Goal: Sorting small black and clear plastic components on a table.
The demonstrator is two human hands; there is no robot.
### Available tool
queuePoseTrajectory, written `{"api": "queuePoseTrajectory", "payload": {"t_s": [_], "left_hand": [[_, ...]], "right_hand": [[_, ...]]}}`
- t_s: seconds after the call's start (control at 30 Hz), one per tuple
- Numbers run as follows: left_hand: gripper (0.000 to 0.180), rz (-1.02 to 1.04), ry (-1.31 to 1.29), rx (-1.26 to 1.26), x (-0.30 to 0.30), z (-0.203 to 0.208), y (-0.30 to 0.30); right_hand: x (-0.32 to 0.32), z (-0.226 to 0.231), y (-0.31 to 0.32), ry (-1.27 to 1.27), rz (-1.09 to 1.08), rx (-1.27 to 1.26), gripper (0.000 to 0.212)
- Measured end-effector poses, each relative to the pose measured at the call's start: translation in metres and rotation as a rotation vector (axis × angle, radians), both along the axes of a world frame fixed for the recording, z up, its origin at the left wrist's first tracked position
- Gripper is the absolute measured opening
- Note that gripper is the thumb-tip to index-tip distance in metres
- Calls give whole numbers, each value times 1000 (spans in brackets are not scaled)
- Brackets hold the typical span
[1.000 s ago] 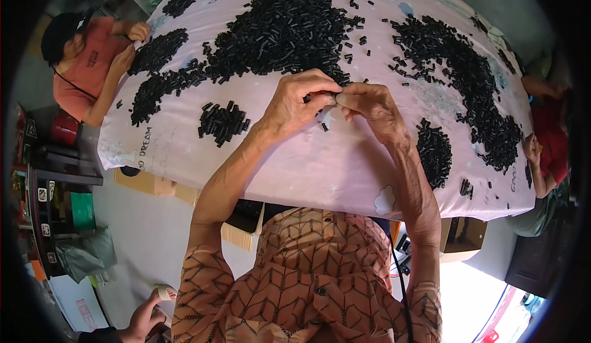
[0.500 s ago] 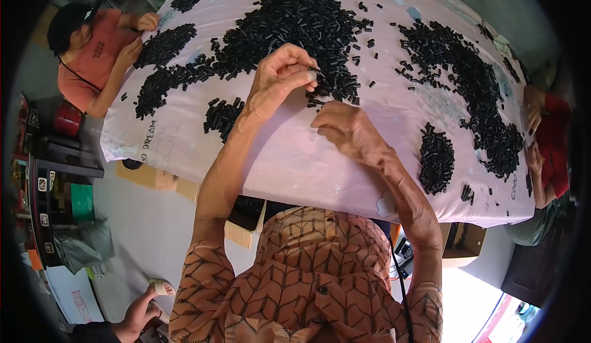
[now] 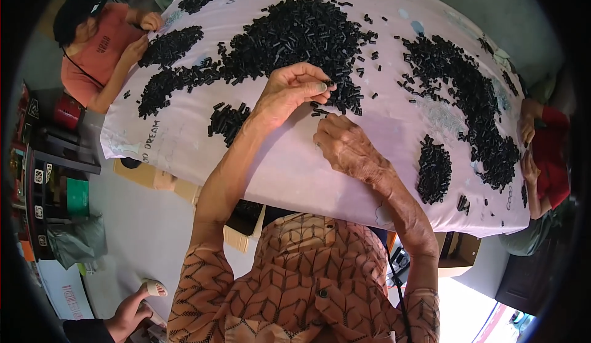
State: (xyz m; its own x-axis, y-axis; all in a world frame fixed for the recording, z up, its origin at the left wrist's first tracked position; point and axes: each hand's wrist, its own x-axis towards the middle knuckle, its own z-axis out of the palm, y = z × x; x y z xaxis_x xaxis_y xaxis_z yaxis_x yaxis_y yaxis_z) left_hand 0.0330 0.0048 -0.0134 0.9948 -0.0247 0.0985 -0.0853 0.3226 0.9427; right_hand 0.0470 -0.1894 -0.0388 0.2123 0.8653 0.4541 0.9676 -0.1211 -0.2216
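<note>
My left hand (image 3: 293,92) reaches over the near edge of the big heap of small black pieces (image 3: 295,35), fingertips pinched together at the heap's rim; what they grip is too small to tell. My right hand (image 3: 345,143) rests knuckles-up on the pale pink cloth-covered table (image 3: 289,164) just below it, fingers curled, with a few loose black pieces by its fingertips. A small pile of black pieces (image 3: 226,121) lies left of my left forearm.
More heaps of black pieces lie at the right (image 3: 474,109) and lower right (image 3: 434,171). A person in an orange shirt (image 3: 98,47) works at the far left corner; another in red (image 3: 545,152) sits at the right edge. Cardboard boxes (image 3: 160,180) stand under the table.
My hands were joined together a second ago. They parted: the left reached up to the heap's edge, the right dropped onto the cloth.
</note>
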Motion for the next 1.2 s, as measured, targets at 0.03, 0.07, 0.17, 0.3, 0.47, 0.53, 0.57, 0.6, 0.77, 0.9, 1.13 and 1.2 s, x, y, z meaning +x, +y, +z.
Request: {"api": "queuePoseTrajectory", "payload": {"t_s": [0.03,0.07,0.17,0.3,0.47,0.53,0.57,0.6,0.77,0.9,1.13,1.2], "left_hand": [[16,-13,-3,-15,0,1,0],[15,-26,6,-49,0,1,-1],[14,-52,22,-40,3,3,-5],[13,39,49,174,-8,0,3],[14,-51,33,158,-8,8,-17],[14,-84,33,131,-7,7,-22],[14,-106,37,108,-7,5,-23],[14,-105,41,108,-8,5,-23],[14,-79,29,122,-11,4,-24],[13,-78,30,97,-10,3,-25],[10,-111,95,55,-8,1,-29],[8,-178,111,-129,-6,-5,-30]], "right_hand": [[0,-1,1,-56,-1,7,6],[0,0,0,-64,-3,9,6],[-2,4,-7,-90,-97,-31,10],[13,14,-10,349,-39,330,14],[17,32,-25,886,-162,647,14],[17,35,-27,889,-179,657,13],[16,34,-27,898,-182,666,13],[16,34,-27,902,-183,665,13],[17,32,-26,936,-227,645,11],[21,28,-25,759,-214,619,11],[16,30,-23,560,-238,591,19],[12,29,-20,479,-252,575,26]]}}
